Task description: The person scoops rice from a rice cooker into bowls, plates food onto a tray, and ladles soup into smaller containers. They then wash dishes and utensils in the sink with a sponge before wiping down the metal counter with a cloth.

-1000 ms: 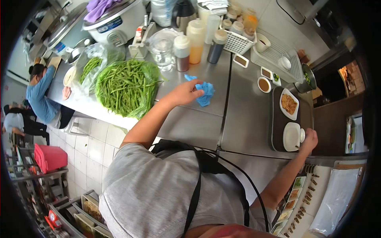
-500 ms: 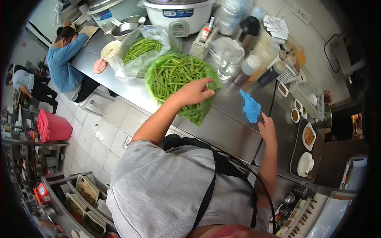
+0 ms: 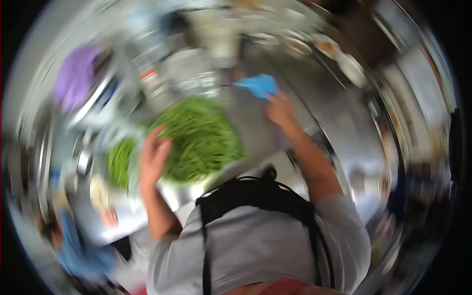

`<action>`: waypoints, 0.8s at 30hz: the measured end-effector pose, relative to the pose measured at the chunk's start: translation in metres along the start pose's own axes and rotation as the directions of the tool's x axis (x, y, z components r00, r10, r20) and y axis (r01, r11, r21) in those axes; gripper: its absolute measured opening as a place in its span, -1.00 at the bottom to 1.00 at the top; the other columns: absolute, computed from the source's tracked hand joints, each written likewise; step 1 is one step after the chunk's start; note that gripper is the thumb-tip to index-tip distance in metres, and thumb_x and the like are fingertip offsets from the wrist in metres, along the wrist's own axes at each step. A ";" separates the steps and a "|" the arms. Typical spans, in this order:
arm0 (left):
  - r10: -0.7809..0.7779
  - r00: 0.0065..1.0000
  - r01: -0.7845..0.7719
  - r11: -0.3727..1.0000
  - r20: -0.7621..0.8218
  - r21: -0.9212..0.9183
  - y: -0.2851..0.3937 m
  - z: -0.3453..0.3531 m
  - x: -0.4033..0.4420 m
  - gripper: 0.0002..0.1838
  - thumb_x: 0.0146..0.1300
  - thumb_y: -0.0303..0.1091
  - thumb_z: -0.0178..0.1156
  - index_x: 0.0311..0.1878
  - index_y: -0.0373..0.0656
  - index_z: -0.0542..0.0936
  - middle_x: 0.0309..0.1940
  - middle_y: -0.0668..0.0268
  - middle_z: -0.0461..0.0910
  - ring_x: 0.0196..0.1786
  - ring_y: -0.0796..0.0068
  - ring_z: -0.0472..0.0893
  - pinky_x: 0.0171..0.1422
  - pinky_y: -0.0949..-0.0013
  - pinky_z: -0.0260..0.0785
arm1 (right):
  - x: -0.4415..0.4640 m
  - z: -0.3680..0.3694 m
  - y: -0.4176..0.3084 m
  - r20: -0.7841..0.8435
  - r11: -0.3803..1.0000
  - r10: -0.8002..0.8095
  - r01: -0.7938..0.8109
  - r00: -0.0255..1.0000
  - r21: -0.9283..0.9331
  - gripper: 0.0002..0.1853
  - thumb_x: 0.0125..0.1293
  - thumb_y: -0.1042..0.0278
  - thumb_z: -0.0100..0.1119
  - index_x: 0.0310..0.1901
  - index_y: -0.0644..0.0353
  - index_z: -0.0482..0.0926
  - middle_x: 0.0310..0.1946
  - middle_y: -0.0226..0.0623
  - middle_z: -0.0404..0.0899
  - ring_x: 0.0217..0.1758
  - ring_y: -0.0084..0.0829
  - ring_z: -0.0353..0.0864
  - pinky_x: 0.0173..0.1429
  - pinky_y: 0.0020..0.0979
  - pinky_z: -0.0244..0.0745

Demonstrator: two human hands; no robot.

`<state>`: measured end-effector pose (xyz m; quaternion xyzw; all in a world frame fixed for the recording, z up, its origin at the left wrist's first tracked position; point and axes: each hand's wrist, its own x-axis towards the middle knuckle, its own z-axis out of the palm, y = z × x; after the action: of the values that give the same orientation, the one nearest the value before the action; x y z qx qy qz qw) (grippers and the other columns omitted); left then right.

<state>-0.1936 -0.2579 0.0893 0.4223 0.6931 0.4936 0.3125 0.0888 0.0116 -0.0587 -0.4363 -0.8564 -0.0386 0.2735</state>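
A large heap of green beans (image 3: pixel 201 140) fills an open green plastic bag on the steel counter. My left hand (image 3: pixel 154 155) is at the left side of this heap, thumb and fingers apart, holding nothing. To the right of the beans, my right hand (image 3: pixel 280 109) has its fingers closed on the near edge of a crumpled blue cloth (image 3: pixel 259 85). Motion blur smears the fingertips. A second clear bag of green beans (image 3: pixel 122 162) lies left of my left hand.
Beyond the beans stand a clear plastic container (image 3: pixel 187 69) and blurred bottles. A white tub (image 3: pixel 99 191) and a pink cloth (image 3: pixel 110 217) are at the left. A person in a blue shirt (image 3: pixel 83 250) is at the counter's far left end. Dishes (image 3: pixel 327 47) line the upper right.
The view has swung round to the right and blurred. My left hand has moved from over the beans to their left side. My right hand has reached the blue cloth and closed on it.
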 end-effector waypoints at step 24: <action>0.385 0.712 -0.239 0.919 0.587 -0.313 0.090 0.252 -0.046 -0.52 0.15 -0.29 0.04 0.13 -0.20 0.23 -0.31 0.37 0.43 -0.34 0.63 0.42 -0.25 0.59 0.25 | -0.435 -0.209 0.048 0.352 0.380 0.809 -0.875 0.471 0.299 -0.74 0.03 0.37 -0.08 -0.22 0.18 0.51 -0.40 -0.11 0.53 -0.34 -0.22 0.52 -0.21 -0.32 0.41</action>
<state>0.0660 -0.1787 0.0953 0.6399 0.4060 0.4377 0.4840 0.4204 -0.3384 -0.1085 -0.7378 -0.5155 0.3327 0.2813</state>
